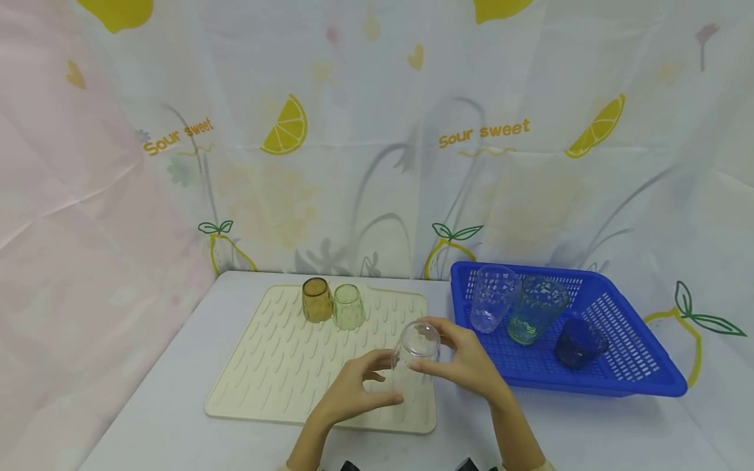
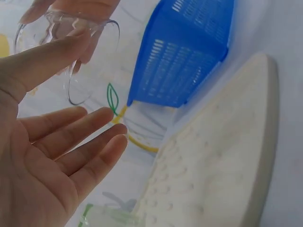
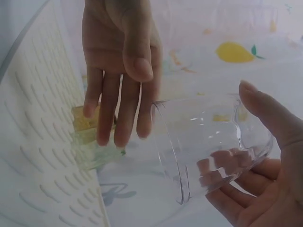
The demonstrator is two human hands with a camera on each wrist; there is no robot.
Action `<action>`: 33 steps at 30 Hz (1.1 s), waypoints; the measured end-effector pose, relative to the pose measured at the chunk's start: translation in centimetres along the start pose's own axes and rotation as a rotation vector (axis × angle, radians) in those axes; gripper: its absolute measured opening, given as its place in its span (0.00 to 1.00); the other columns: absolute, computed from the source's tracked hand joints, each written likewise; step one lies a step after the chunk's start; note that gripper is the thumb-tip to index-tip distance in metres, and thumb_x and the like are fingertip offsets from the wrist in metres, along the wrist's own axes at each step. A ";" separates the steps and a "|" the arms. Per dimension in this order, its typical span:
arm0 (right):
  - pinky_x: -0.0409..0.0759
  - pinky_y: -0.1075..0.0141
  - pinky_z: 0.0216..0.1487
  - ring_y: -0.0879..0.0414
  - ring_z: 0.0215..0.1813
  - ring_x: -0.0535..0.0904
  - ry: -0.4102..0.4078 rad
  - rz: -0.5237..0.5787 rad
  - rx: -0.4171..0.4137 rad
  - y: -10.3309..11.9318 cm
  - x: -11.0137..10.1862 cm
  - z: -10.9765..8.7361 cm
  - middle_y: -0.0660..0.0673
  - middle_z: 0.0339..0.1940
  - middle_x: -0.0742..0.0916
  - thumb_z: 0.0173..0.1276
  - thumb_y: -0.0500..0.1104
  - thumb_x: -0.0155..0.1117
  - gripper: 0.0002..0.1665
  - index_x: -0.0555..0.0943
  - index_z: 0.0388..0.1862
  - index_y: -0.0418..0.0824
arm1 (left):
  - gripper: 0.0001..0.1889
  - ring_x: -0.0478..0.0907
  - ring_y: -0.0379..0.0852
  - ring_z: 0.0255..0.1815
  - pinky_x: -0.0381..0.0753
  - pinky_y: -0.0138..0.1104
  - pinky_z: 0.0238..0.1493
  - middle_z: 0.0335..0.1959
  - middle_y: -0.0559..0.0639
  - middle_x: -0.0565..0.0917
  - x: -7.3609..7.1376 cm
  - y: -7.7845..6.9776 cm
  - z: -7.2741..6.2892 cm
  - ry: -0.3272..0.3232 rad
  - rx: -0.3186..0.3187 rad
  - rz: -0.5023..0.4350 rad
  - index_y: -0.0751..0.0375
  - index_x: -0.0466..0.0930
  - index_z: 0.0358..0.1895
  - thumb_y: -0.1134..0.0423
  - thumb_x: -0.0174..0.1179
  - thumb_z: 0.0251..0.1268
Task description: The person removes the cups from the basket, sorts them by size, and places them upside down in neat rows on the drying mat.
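Note:
My right hand (image 1: pixel 465 361) grips a clear drinking glass (image 1: pixel 421 339) near its base, thumb on one side and fingers on the other. The glass is upside down, its rim facing the cream drying mat (image 1: pixel 283 373). Beside the rim, my left hand (image 1: pixel 353 390) is spread, its fingers fairly straight and the thumb apart, as the left wrist view also shows. Toward the back of the mat stand an amber glass (image 1: pixel 317 301) and a pale green glass (image 1: pixel 349 307), side by side.
To the right of the mat sits a blue plastic basket (image 1: pixel 589 386). Inside are a tall clear glass (image 1: pixel 493 301), a green-tinted glass (image 1: pixel 537 309) and a short dark blue glass (image 1: pixel 580 343). A lemon-patterned curtain (image 1: pixel 365 85) hangs behind the white table (image 1: pixel 159 386).

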State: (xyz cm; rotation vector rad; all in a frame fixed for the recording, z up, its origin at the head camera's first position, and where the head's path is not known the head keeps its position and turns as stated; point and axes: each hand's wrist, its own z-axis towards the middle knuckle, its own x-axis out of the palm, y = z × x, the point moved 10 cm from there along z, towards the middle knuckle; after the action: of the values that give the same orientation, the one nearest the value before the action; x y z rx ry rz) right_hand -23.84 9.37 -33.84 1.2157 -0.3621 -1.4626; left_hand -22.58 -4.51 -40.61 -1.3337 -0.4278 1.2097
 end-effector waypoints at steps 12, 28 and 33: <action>0.74 0.52 0.62 0.43 0.62 0.73 0.017 0.043 0.121 -3.7 1.7 1.5 0.37 0.58 0.79 0.56 0.43 0.73 0.34 0.72 0.60 0.35 | 0.29 0.77 0.63 0.51 0.83 0.37 0.47 0.52 0.66 0.79 -4.8 3.2 -4.6 -0.161 -0.106 0.078 0.71 0.72 0.57 0.59 0.68 0.55; 0.66 0.48 0.67 0.40 0.66 0.68 -0.026 0.066 0.232 -8.2 4.2 5.1 0.33 0.61 0.76 0.55 0.40 0.73 0.38 0.69 0.63 0.30 | 0.24 0.80 0.63 0.43 0.84 0.45 0.40 0.44 0.67 0.83 -14.5 4.4 -13.0 -0.633 -0.198 0.468 0.74 0.75 0.50 0.69 0.71 0.49; 0.69 0.47 0.65 0.39 0.64 0.69 -0.039 0.015 0.229 -8.5 4.2 6.0 0.34 0.60 0.76 0.55 0.42 0.73 0.38 0.69 0.63 0.31 | 0.25 0.76 0.73 0.46 0.80 0.58 0.43 0.45 0.74 0.80 -16.5 4.9 -15.7 -0.732 -0.257 0.597 0.78 0.74 0.50 0.70 0.71 0.47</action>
State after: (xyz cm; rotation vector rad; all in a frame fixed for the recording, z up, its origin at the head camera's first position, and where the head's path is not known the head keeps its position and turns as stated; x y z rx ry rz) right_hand -32.65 5.99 -39.97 1.3640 -0.5770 -1.4621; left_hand -18.09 -27.26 -42.87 -1.2330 -0.7482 2.2185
